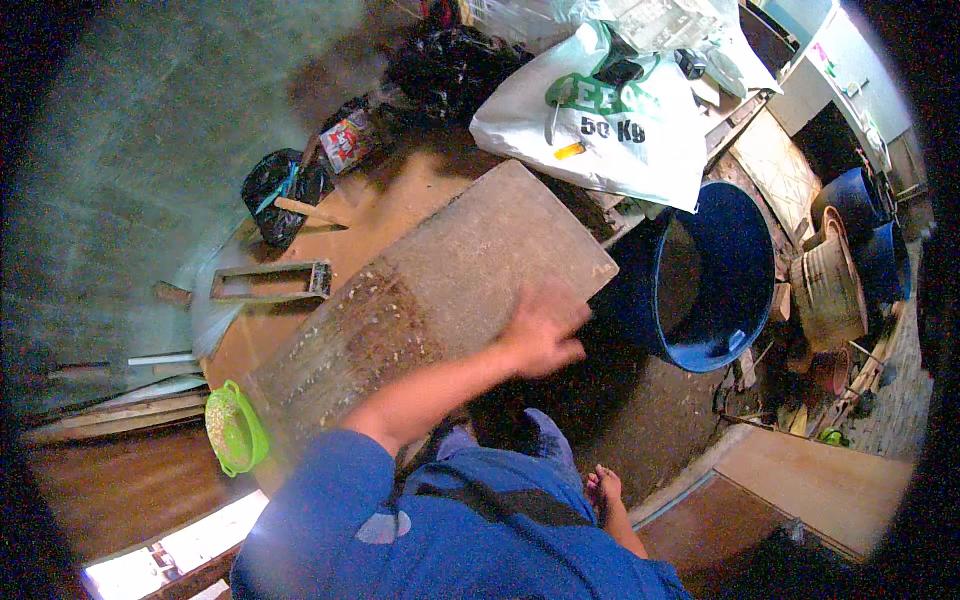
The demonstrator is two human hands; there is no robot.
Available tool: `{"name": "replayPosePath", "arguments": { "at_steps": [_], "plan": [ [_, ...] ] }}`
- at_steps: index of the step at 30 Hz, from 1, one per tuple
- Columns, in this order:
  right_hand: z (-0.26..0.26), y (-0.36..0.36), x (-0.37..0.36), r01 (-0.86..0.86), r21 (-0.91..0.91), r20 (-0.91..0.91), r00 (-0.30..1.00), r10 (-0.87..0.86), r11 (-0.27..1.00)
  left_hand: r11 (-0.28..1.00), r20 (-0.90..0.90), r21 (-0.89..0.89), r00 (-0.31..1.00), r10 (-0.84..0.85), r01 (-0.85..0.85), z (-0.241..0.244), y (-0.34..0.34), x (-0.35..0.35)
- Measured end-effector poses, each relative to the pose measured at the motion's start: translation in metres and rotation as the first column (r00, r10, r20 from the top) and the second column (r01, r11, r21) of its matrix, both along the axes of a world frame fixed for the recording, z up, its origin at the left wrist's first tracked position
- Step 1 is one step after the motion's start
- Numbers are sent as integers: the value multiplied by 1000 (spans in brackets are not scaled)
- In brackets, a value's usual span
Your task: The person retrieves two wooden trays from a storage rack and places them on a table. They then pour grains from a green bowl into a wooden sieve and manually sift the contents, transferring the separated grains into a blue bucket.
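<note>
A wide, worn board (480, 247) slants across in front of me. A damp brown patch (386, 315) on it is dotted with pale bits. My left hand (541, 330), blurred and with fingers apart, is over the board's near right edge; I cannot tell whether it touches. No object shows in it. Low beside my body, my right hand (604, 489) has curled fingers, and its palm is hidden. By the board's left end sits a bright green plastic basket (259, 435) with pale grains in it.
A blue plastic drum (716, 277) stands open right of the board. Behind lies a white woven sack (525, 127) with an orange-handled tool (570, 151) on it. A rectangular wooden frame (270, 280), a stick (311, 211) and black plastic bags (274, 225) are at left.
</note>
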State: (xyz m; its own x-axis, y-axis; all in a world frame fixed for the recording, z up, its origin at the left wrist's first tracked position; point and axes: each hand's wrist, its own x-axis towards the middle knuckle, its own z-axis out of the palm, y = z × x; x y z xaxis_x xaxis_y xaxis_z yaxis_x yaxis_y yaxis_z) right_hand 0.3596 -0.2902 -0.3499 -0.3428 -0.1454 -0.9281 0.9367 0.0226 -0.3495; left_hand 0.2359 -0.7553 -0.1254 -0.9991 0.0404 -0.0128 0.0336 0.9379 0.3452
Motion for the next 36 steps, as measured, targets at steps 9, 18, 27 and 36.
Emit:
{"name": "replayPosePath", "arguments": {
  "at_steps": [9, 18, 27, 36],
  "plan": [
    [-22, 3, -31, 20, 11, -48, 999, -19, 1000, 895, -39, 105, 897, 440, -434, -15, -79, -10],
    [-5, 18, -43, -61, -52, -88, 995, 56, 997, 680, 68, -215, 684, 726, -701, -16, -176, -18],
    [15, -9, -56, -51, 67, -9, 999, 52, 996, 973, 177, 215, 977, -123, 83, 21, 5, -14],
    [-17, -52, -112, -466, 165, -73, 873, 482, 869, 873, -33, -5, 872, 488, -488, -6, -78, 81]
  ]
}}
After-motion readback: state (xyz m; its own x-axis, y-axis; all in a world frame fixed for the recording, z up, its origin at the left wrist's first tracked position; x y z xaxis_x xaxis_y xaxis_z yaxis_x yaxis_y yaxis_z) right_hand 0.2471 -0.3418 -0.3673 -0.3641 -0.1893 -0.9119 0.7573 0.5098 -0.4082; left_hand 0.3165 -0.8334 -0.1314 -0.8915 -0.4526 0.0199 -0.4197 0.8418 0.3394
